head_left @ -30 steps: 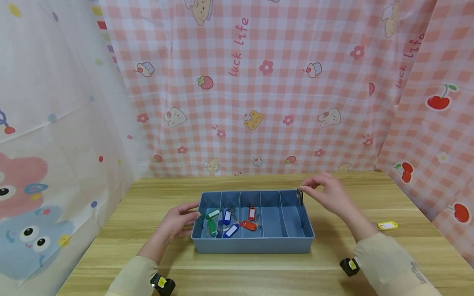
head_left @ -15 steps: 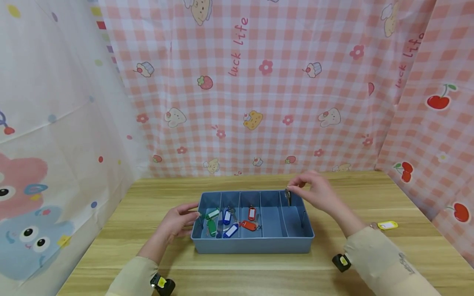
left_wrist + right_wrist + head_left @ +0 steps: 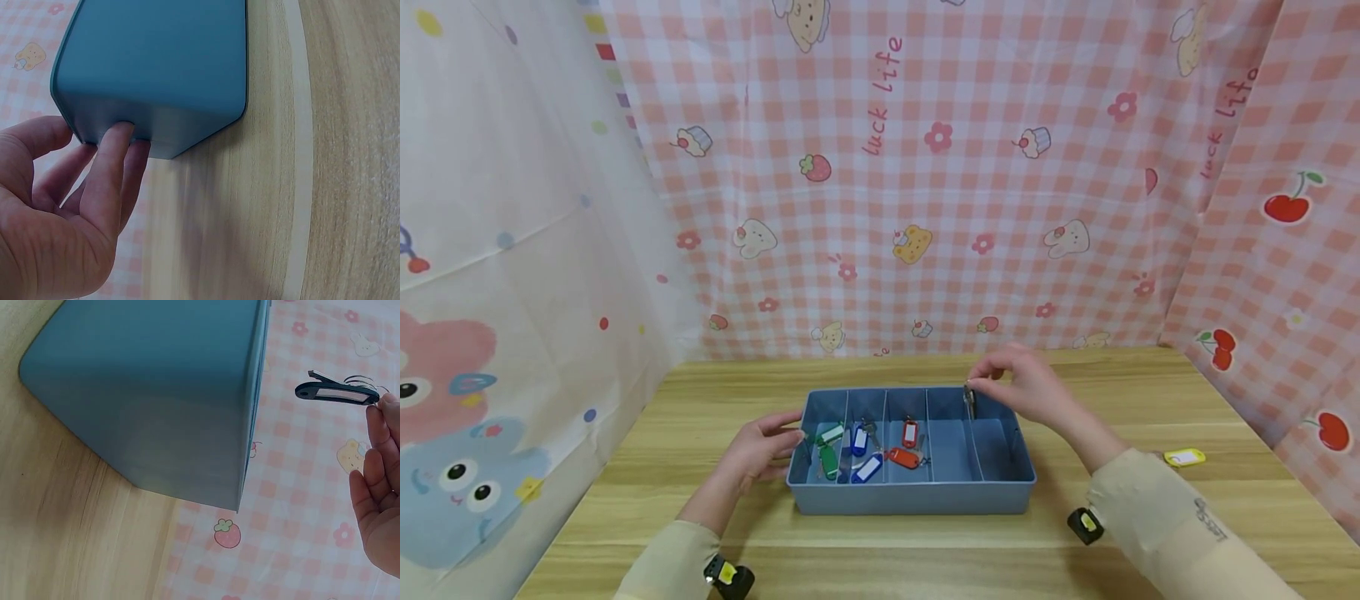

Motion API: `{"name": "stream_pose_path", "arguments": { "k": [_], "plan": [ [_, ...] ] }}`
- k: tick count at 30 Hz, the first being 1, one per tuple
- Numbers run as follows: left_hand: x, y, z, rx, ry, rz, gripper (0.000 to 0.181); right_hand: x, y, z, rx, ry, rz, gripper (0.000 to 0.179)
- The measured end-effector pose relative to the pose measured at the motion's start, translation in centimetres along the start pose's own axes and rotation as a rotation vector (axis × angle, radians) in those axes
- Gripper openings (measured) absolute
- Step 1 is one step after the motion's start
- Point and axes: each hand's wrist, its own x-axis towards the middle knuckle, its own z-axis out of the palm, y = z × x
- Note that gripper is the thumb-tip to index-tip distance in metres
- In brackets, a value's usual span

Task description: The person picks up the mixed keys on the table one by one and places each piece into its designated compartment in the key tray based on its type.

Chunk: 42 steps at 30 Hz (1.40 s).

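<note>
A blue divided box (image 3: pixel 913 498) sits on the wooden table. My left hand (image 3: pixel 765 447) holds its left end; in the left wrist view the thumb meets the rim and the fingers (image 3: pixel 109 169) press the outer wall. Above the box's right end, my right hand (image 3: pixel 1026 385) pinches a black key tag (image 3: pixel 337 392) by its ring, a key beside it. The tag hangs near the divider between the two right-hand compartments. Green key tags (image 3: pixel 828 460) lie in the leftmost compartment, blue key tags (image 3: pixel 867 468) in the second and red key tags (image 3: pixel 903 457) in the middle one.
A yellow key tag (image 3: pixel 1184 457) lies on the table to the right, near my right sleeve. Pink checked cloth (image 3: pixel 955 192) hangs behind the table (image 3: pixel 737 375), and a white patterned cloth (image 3: pixel 550 250) hangs on the left.
My right hand has moved left over the box with the black key tag, from the right rim to near the last divider. My left hand and the box have not visibly moved.
</note>
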Motion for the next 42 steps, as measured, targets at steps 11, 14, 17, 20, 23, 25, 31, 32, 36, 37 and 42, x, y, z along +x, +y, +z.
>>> {"name": "stream_pose_path", "arguments": {
  "k": [11,14,17,20,23,25,31,32,36,37,42],
  "plan": [
    [0.0,0.0,0.0,0.002,0.002,-0.002,0.046,0.8,-0.2,0.3,-0.049,-0.109,-0.034,0.006],
    [0.0,0.0,0.0,0.001,0.002,-0.002,0.046,0.9,-0.2,0.3,-0.056,-0.147,-0.030,0.004],
    [0.0,0.0,0.0,0.000,0.005,-0.002,0.046,1.1,-0.3,0.4,-0.060,-0.188,-0.014,0.004],
    [0.0,0.0,0.0,-0.002,0.008,-0.002,0.046,1.2,-0.2,0.4,-0.064,-0.222,-0.005,0.006],
    [0.0,0.0,-0.1,-0.002,0.005,-0.002,0.046,1.3,-0.2,0.4,-0.071,-0.251,-0.004,0.008],
    [0.0,0.0,-0.1,-0.004,0.005,-0.002,0.046,1.3,-0.1,0.4,-0.071,-0.268,-0.007,0.008],
    [0.1,-0.1,-0.1,-0.003,0.004,0.000,0.046,1.5,0.3,0.6,-0.014,-0.329,-0.016,0.009],
    [0.1,-0.1,-0.1,-0.003,0.003,0.000,0.046,1.6,0.3,0.6,-0.003,-0.341,-0.015,0.009],
    [0.1,-0.1,-0.1,-0.001,0.003,-0.003,0.047,1.6,0.4,0.8,0.021,-0.376,0.007,0.010],
    [0.1,-0.1,-0.1,0.000,0.002,-0.004,0.047,1.6,0.4,0.8,0.019,-0.379,0.011,0.010],
    [0.1,-0.1,0.0,0.001,0.006,-0.005,0.048,1.5,0.3,1.0,0.015,-0.384,0.036,0.010]
  ]
}}
